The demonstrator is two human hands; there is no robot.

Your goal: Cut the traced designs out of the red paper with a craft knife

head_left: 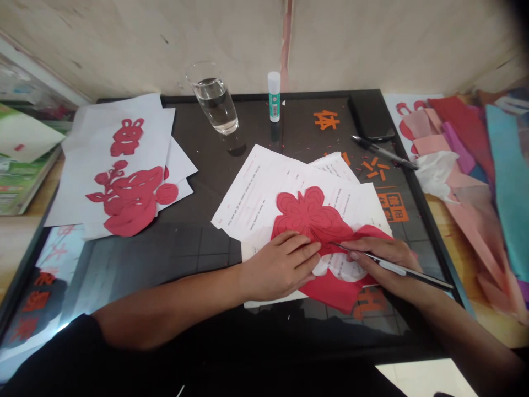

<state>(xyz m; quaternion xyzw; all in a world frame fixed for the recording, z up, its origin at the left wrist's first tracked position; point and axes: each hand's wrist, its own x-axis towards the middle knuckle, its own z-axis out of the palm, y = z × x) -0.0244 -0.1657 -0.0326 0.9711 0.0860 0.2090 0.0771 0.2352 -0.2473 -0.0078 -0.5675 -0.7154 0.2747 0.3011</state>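
Note:
My right hand point(382, 262) grips a slim craft knife point(392, 268), its tip resting on a red paper flower cut-out point(308, 215). That red paper lies over white printed sheets point(264, 193), and more red paper point(328, 292) shows below my hands. My left hand point(281, 264) lies flat on the paper, fingers spread, holding it down close to the blade tip. Part of the red paper is hidden under both hands.
A dark cutting mat point(198, 248) carries a glass of water point(215, 99), a glue stick point(274, 96), a black pen point(384, 153), a phone point(371, 116), orange paper scraps point(374, 168) and red cut-outs on white sheets point(128, 171). Coloured paper point(467, 160) is piled at right.

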